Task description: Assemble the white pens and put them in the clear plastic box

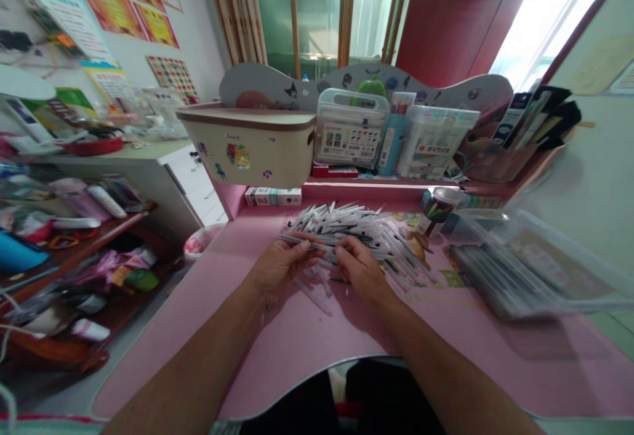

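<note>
Both my hands are together over the near side of a loose pile of pen parts (347, 218), mostly clear tubes and white or dark-tipped sticks. Pinched in my left hand (282, 265) is a thin pen tube (293, 239), lying nearly level and pointing left. My right hand (360, 267) closes its fingertips at the right end of the same tube; whether it grips a separate small part there I cannot make out. A few clear tubes (313, 298) lie on the pink desk (297, 356) just below my hands.
At right a clear plastic box (559, 303) holds a row of pens or tubes, blurred. A can of pens (438, 210) stands behind it. On the shelf are a cream bin (267, 151), marker cases (351, 131) and a pen holder (500, 158).
</note>
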The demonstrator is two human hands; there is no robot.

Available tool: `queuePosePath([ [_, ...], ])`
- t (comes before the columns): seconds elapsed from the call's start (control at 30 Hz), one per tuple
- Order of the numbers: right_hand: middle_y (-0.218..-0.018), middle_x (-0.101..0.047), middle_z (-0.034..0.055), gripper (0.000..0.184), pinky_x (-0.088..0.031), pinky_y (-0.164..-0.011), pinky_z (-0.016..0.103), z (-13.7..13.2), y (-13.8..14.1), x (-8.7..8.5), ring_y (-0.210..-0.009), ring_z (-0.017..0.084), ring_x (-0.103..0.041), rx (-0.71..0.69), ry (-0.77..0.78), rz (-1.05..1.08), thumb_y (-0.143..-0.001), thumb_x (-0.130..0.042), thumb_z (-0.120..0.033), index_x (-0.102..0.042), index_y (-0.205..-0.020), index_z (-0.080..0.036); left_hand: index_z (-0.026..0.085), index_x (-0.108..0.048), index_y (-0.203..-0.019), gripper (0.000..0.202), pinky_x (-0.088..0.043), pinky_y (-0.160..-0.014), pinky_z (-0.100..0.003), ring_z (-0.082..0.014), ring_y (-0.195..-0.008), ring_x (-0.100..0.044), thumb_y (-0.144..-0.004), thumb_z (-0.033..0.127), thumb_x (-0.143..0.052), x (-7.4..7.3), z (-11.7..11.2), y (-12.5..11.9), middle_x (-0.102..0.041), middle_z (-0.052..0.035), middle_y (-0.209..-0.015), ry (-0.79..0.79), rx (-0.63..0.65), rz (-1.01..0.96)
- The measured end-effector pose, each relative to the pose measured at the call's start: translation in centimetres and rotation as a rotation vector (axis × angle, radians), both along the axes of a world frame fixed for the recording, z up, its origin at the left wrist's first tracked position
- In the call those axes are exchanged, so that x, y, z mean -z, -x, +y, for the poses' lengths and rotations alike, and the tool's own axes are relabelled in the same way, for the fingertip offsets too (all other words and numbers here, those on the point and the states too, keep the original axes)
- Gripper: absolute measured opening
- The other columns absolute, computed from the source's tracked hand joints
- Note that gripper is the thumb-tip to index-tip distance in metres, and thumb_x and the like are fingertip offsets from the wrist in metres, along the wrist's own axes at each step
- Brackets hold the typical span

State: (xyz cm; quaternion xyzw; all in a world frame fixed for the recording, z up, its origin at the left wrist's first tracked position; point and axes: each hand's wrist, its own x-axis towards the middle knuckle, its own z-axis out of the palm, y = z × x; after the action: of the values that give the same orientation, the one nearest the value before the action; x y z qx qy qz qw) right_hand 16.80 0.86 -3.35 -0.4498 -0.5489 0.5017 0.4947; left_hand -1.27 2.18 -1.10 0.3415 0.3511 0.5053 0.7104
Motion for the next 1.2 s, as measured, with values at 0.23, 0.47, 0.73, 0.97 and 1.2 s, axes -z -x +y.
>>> queuePosePath([
  [0.23, -0.053, -0.043, -0.0036, 0.037, -0.031, -0.043, 0.022, 0.2, -0.2, 0.2, -0.046, 0.009, -0.038, -0.03, 0.019, -0.037, -0.09, -0.052, -0.048, -0.05, -0.065, -0.02, 0.012, -0.068, -0.086, 0.018, -0.061, -0.064, -0.02, -0.0169, -0.078, -0.075, -0.072, 0.012, -0.079, 0.1, -0.1, 0.0, -0.077, -0.0092, -0.093, -0.022, 0.019, 0.025],
  [0.47, -0.063, -0.05, -0.0042, 0.026, -0.038, -0.046, 0.022, 0.2, 0.1, 0.3, -0.048, 0.008, -0.042, -0.082, 0.058, 0.102, -0.085, -0.063, -0.045, -0.056, -0.078, -0.021, 0.013, -0.069, -0.085, 0.028, -0.056, -0.062, -0.02, -0.013, -0.07, -0.07, -0.065, 0.025, -0.085, 0.0, -0.2, 0.0, -0.075, -0.0055, -0.085, -0.114, 0.024, 0.154],
  [0.73, -0.068, -0.059, -0.0007, 0.009, -0.041, -0.052, 0.021, 0.0, 0.3, 0.3, -0.059, 0.01, -0.051, -0.134, -0.017, 0.027, -0.082, -0.064, -0.026, -0.064, -0.081, -0.018, 0.015, -0.068, -0.092, 0.032, -0.049, -0.055, -0.025, -0.0124, -0.059, -0.056, -0.07, 0.036, -0.075, -0.3, -0.2, 0.6, -0.065, 0.0005, -0.071, -0.298, 0.037, 0.599],
  [0.97, -0.062, -0.059, -0.0068, 0.031, -0.029, -0.034, 0.016, 0.3, -0.2, -0.1, -0.04, 0.007, -0.043, -0.073, 0.171, 0.295, -0.078, -0.069, -0.042, -0.049, -0.092, -0.023, 0.018, -0.073, -0.083, 0.015, -0.045, -0.07, -0.027, -0.0159, -0.072, -0.06, -0.071, 0.015, -0.066, -0.6, 0.6, 1.9, -0.066, -0.0009, -0.076, -0.647, 0.231, 1.337],
  [1.2, -0.062, -0.061, -0.0039, 0.035, -0.036, -0.039, 0.017, 0.0, -0.5, -1.2, -0.044, 0.007, -0.048, -0.144, 0.242, 0.426, -0.072, -0.072, -0.032, -0.057, -0.101, -0.018, 0.021, -0.076, -0.092, 0.02, -0.045, -0.078, -0.03, -0.0224, -0.088, -0.065, -0.077, 0.016, -0.064, 0.8, 0.5, 1.7, -0.072, -0.0068, -0.092, -0.731, 0.353, 1.571],
])
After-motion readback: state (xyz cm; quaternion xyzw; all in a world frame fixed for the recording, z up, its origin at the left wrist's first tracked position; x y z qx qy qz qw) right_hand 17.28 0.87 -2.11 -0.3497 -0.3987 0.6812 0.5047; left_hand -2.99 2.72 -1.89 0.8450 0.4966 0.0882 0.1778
